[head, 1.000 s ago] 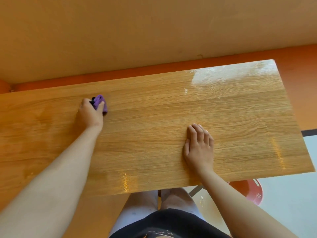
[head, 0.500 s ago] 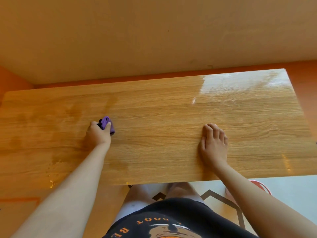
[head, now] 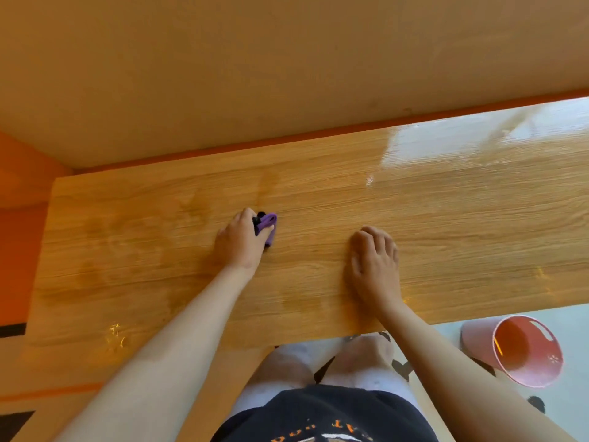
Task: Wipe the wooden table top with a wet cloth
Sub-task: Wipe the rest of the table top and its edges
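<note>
Warm light, glare on table top [head: 462,148], soft

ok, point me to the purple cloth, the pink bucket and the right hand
purple cloth [head: 268,222]: head view, exposed fold past the left hand's knuckles.
pink bucket [head: 478,338]: head view, outer wall.
right hand [head: 375,264]: head view, back of hand.

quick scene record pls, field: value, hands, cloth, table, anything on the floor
left hand: closed around the cloth, pressing it on the table
cloth: purple, bunched, mostly hidden under the fingers
right hand: empty, palm down on the table, apart from the cloth
table: wood grain; darker damp patches left of the cloth, glossy glare at far right
bucket: pink, on the floor at the right, below the table's near edge; contents unclear
</note>
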The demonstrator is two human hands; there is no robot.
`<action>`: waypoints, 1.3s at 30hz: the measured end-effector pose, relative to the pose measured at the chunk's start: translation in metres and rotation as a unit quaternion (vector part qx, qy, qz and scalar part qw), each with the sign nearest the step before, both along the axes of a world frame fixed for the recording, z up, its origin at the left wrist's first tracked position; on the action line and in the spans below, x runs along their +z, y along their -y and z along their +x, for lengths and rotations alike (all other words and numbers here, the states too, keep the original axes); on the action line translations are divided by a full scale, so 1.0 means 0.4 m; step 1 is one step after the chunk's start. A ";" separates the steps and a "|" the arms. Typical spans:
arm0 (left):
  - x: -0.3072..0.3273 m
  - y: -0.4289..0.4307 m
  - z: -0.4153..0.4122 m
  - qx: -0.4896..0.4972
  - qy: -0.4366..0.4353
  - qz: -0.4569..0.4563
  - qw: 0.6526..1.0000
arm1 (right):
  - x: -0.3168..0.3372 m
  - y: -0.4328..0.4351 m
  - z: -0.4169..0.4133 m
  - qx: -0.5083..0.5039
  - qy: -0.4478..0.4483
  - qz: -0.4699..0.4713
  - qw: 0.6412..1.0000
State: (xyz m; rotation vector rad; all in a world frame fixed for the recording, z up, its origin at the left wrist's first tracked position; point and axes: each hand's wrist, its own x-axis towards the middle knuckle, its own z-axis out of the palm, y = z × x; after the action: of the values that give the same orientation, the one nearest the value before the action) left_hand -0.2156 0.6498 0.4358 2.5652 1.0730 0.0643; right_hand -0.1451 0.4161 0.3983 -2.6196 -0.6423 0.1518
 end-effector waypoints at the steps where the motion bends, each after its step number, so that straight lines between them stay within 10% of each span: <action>1: 0.002 -0.017 0.005 -0.027 0.001 0.012 1.000 | -0.005 -0.006 -0.006 -0.008 0.000 0.001 1.000; 21: -0.020 -0.230 0.467 -0.209 0.025 0.037 0.977 | -0.001 -0.028 -0.015 -0.038 0.029 -0.070 0.996; 39: -0.025 -0.062 0.163 -0.359 0.032 -0.110 0.926 | 0.002 -0.031 -0.010 -0.031 0.016 -0.091 0.995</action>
State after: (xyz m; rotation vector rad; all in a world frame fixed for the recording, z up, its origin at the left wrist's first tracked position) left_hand -0.1506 0.6746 0.4257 2.5555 0.0601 -0.1491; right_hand -0.1492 0.4286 0.3991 -2.8181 -0.5808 0.1558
